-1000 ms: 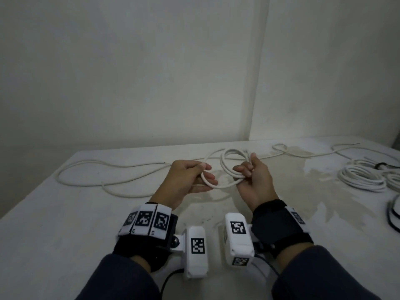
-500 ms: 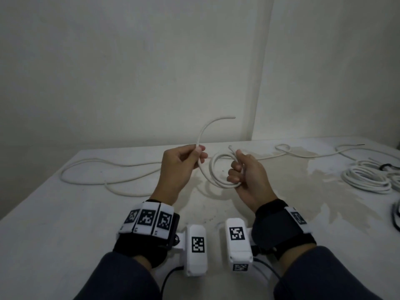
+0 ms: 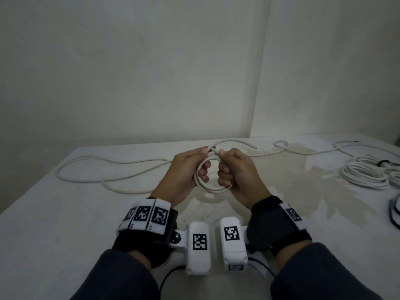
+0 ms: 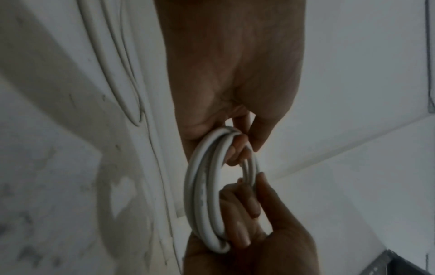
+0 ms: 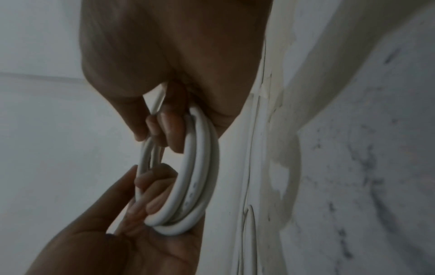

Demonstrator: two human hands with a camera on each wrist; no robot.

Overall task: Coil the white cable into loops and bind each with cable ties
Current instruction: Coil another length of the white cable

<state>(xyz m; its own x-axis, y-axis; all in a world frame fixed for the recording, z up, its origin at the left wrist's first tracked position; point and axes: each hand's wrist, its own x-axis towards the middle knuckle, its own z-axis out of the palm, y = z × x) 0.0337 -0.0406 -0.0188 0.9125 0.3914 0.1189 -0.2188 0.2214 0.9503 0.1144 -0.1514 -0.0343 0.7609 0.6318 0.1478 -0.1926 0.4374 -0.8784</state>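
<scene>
A small coil [image 3: 213,189] of the white cable hangs just above the table between both hands. My left hand [image 3: 194,165] grips its left side, fingers hooked through the ring and thumb on top. My right hand [image 3: 226,169] grips the right side, its fingers curled round the strands. A short free end [image 3: 249,144] pokes out to the right behind the hands. In the left wrist view the coil [image 4: 204,195] shows about three turns, and the coil [image 5: 197,167] looks the same in the right wrist view. No cable tie is in sight.
A loose white cable [image 3: 97,167] snakes over the table's left half. Another loose cable [image 3: 303,151] runs along the back right. Coiled white bundles [image 3: 363,176] lie at the right, and a black-and-white object [image 3: 395,211] sits at the right edge. Walls stand close behind the table.
The left hand lifted the free end up in an arc, then brought it down onto the coil as another turn. Both hands now sit close together on the coil.
</scene>
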